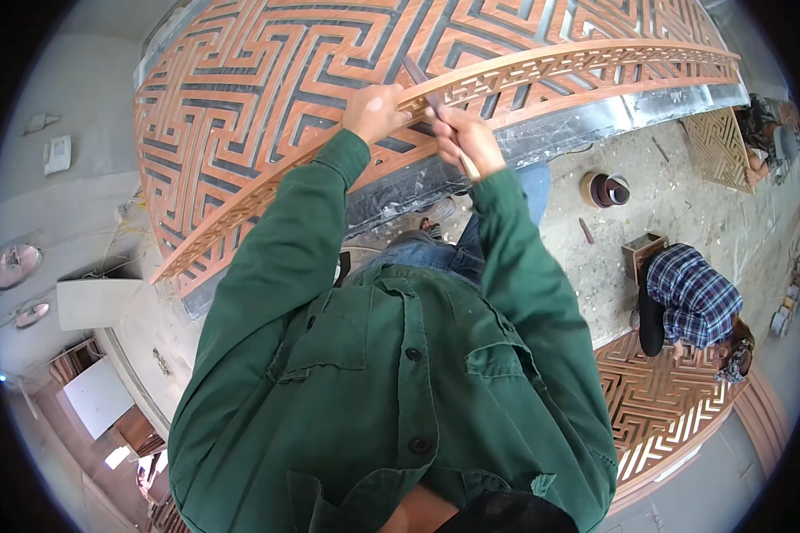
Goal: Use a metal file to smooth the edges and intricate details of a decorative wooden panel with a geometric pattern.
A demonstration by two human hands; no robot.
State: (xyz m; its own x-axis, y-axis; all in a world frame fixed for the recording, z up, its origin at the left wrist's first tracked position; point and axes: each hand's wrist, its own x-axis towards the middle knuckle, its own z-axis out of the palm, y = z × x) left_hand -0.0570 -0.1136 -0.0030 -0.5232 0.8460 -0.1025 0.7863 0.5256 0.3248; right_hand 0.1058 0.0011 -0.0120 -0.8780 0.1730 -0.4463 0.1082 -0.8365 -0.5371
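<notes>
My left hand (pixel 375 113) is closed on the edge of a long, narrow fretwork wooden panel (pixel 542 67), which stands on its edge across a large wooden lattice panel (pixel 240 98). Closed round a slim tool (pixel 470 167) with a pale wooden handle, my right hand (pixel 468 139) is at the near side of the narrow panel. A dark, flat blade-like part (pixel 414 71) shows beyond the panel's top edge, in line with the tool. It looks like a file passed through an opening, but its exact kind is unclear.
The lattice lies on a dark-edged worktable (pixel 596 124). On the dusty floor at right are a round brown container (pixel 605 189) and a wooden box (pixel 643 253). A person in a plaid shirt (pixel 695 293) bends over another lattice panel (pixel 653 400). A further panel (pixel 720 147) leans nearby.
</notes>
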